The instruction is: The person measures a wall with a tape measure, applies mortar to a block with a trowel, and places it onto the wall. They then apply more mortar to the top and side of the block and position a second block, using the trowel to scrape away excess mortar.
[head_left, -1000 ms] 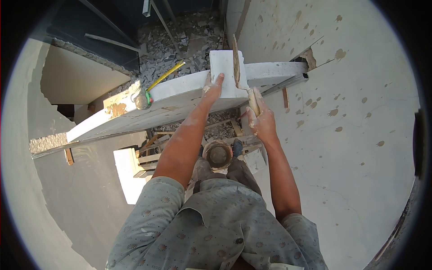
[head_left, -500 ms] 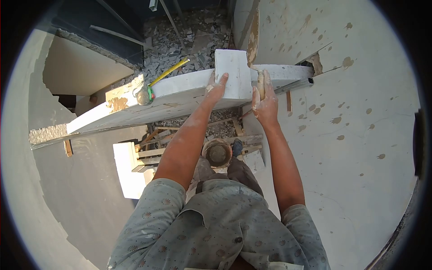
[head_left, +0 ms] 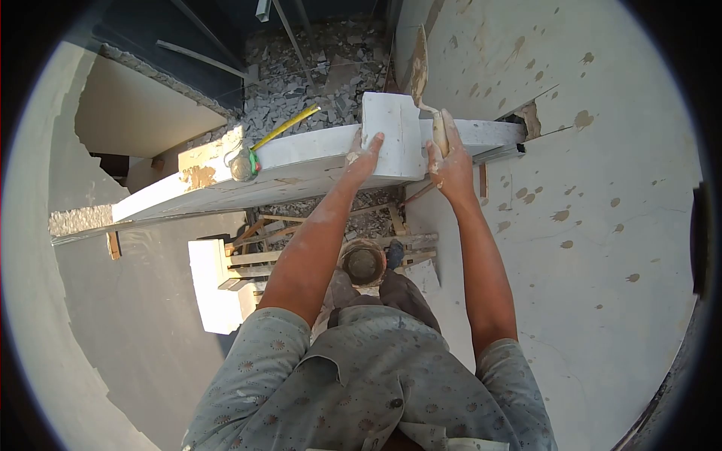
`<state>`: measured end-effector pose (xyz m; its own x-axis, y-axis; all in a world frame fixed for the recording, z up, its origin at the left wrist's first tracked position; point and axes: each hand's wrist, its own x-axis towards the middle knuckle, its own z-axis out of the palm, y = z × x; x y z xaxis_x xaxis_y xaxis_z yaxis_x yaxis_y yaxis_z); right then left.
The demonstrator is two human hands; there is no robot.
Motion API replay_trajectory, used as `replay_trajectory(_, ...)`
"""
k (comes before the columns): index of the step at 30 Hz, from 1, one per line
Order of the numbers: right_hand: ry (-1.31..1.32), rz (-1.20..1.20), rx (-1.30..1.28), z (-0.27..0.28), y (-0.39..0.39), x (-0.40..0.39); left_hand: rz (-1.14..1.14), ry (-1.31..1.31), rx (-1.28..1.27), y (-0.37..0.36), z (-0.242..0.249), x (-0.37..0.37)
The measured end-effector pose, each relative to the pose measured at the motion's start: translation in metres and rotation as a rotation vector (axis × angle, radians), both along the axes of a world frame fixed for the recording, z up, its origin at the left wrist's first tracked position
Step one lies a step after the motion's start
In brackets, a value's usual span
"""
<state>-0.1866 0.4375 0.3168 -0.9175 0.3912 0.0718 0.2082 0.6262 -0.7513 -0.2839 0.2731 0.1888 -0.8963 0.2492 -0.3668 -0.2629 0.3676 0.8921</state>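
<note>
A: Left hand (head_left: 362, 159)?
B: Spread open, flat against the white block (head_left: 389, 134) standing on the long slab (head_left: 301, 161). Probably heavy, rigid, chalky, chippable at corners; best gripped by both side faces.
A: Right hand (head_left: 451, 169)?
B: Closed around the trowel (head_left: 423, 79) handle, blade raised just beside the block, near the spattered wall (head_left: 602, 188).

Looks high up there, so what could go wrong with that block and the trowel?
The block sits atop a narrow wall, steadied only by the left hand; it could tip off. The right hand holds a trowel near the edge; it might drop. The tape measure could get knocked off.
</note>
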Motion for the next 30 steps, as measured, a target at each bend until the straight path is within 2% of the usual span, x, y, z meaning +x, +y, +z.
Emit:
replay_trajectory(2, 0.206, -0.129, -0.081, 0.02, -0.012, -0.01, 0.011, -0.062, -0.004, -0.002, 0.007, 0.007)
replay_trajectory(5, -0.125, 0.016, 0.025, -0.036, 0.006, -0.007, 0.013, -0.02, 0.019, 0.001, 0.004, 0.001)
replay_trajectory(8, -0.018, 0.121, 0.132, -0.031, 0.02, -0.01, 0.012, 0.015, 0.049, 0.004, -0.007, -0.01)
replay_trajectory(10, 0.13, -0.001, 0.058, 0.002, -0.002, -0.012, 0.007, -0.05, 0.003, -0.002, -0.01, 0.007)
replay_trajectory(11, 0.218, -0.064, 0.028, 0.015, -0.008, -0.017, 0.005, -0.077, -0.035, -0.001, 0.004, 0.006)
replay_trajectory(12, 0.08, -0.042, 0.035, 0.004, -0.006, -0.018, 0.004, -0.094, -0.071, 0.0, 0.015, 0.002)
replay_trajectory(14, -0.185, 0.0, 0.056, -0.029, 0.004, -0.016, 0.006, -0.022, -0.019, 0.001, -0.012, -0.001)
replay_trajectory(17, -0.009, 0.101, 0.147, -0.038, 0.022, -0.019, 0.004, 0.048, 0.021, 0.005, -0.02, -0.013)
replay_trajectory(19, 0.089, -0.032, -0.003, -0.002, -0.004, -0.014, 0.0, -0.022, -0.006, -0.003, -0.019, 0.008)
replay_trajectory(20, 0.154, -0.102, -0.071, 0.012, -0.011, -0.016, -0.002, -0.063, -0.023, -0.003, 0.004, 0.006)
replay_trajectory(21, 0.054, -0.039, -0.021, -0.006, -0.003, -0.016, -0.006, -0.093, -0.036, -0.001, 0.02, 0.002)
replay_trajectory(23, -0.136, 0.082, 0.085, -0.054, 0.02, -0.019, -0.005, -0.037, -0.015, 0.001, 0.003, 0.0)
replay_trajectory(26, -0.055, 0.073, 0.084, -0.02, 0.018, -0.022, -0.005, 0.003, 0.022, 0.004, -0.006, -0.013)
replay_trajectory(28, 0.096, -0.055, -0.022, 0.004, -0.011, -0.013, -0.001, -0.049, 0.02, -0.002, -0.009, 0.003)
replay_trajectory(29, 0.187, -0.121, -0.07, 0.01, -0.02, -0.014, 0.004, -0.071, 0.016, -0.001, 0.004, 0.003)
replay_trajectory(30, 0.052, -0.078, -0.032, -0.004, -0.015, -0.012, 0.004, -0.089, 0.012, -0.001, 0.013, 0.002)
